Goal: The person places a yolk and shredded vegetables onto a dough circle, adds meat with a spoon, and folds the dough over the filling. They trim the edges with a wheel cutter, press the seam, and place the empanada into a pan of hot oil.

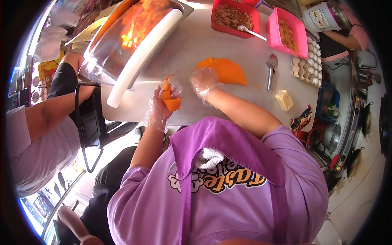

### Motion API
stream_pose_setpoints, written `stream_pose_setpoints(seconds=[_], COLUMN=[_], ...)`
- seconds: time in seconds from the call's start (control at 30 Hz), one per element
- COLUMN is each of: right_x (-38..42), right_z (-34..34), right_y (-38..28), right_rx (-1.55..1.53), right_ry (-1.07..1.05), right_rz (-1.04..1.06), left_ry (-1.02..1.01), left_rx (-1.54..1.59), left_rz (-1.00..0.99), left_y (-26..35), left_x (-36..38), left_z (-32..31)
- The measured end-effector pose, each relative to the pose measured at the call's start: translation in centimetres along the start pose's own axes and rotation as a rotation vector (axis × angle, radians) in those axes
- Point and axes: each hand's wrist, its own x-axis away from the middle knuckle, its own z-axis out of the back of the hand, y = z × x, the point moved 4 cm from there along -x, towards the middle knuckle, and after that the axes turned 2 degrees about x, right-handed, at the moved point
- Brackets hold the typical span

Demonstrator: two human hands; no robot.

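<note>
My left hand (158, 107), in a clear plastic glove, is closed around an orange dough strip (172, 103), folded and curling up past the fingers. Just over the metal tabletop (179, 53), my gloved right hand (205, 83) has its fingers curled in at the left edge of a flat orange dough piece (230, 72). This piece has a rounded outer edge and lies on the table. What the right fingertips grip, if anything, is hidden. A pizza cutter (271, 70) rests to the right of the dough.
Pink containers of filling (253, 16) (304, 41), one with a white spoon (252, 32), stand at the back. Eggs (313, 67) and a pale yellow block (284, 100) are on the right. A white roll (143, 57) lies along a metal tray (188, 10). A seated person (43, 151) is at left.
</note>
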Motion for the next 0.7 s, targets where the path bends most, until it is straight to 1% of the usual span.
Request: stream_pose_setpoints(seconds=[0.03,0.1,0.13,0.2,0.23,0.27,0.33,0.4,0.43,0.47,0.57,0.6,0.67,0.7], right_x=[-0.3,-0.6,-1.5,-3.1,-1.3,-3.7,-1.4,-0.6,-0.7,-0.8,0.3,0.9,1.4,1.4], right_z=[0.1,-0.3,-1.3,-2.8,2.4,-0.5,2.8,4.2,4.7,5.2,7.8,8.9,9.5,9.6], right_y=[0.2,1.7,3.1,3.8,4.9,7.2,9.2,11.3,12.2,13.1,13.2,12.5,10.9,9.9], right_rx=[0.001,-0.306,-0.305,0.08,-0.501,-0.706,-1.247,-1.473,-1.502,-1.458,-1.537,-1.504,-1.47,-1.278], right_ry=[-0.001,-0.112,-0.114,0.195,-0.106,-0.073,-0.037,0.282,0.297,0.318,0.277,0.314,0.35,0.315], right_rz=[0.003,-0.181,-0.18,0.314,-0.169,-0.256,-0.342,-0.147,-0.131,-0.147,-0.139,-0.114,-0.089,-0.053], left_ry=[0.001,0.001,0.013,0.027,0.026,0.026,0.039,0.051,0.039,0.027,0.052,0.051,-0.027,-0.026], left_rx=[-0.008,-0.015,-0.014,-0.012,-0.021,-0.03,-0.038,-0.046,-0.063,-0.079,-0.13,-0.129,-0.174,-0.173], left_rz=[0.009,0.018,0.015,0.012,0.015,0.019,0.025,0.031,0.036,0.042,0.066,0.066,0.093,0.093], left_y=[-0.1,-0.3,-0.4,-0.6,-0.7,-0.8,-1.1,-1.4,-1.6,-1.8,-2.4,-2.5,-2.8,-3.0], left_x=[-0.1,-0.1,0.0,0.1,0.0,-0.1,-0.1,-0.3,-0.4,-0.6,-0.7,-0.6,-0.5,-0.9], left_z=[0.3,0.4,0.1,0.0,0.1,0.2,0.1,0.1,0.1,0.2,-0.9,-1.7,-3.7,-4.1])
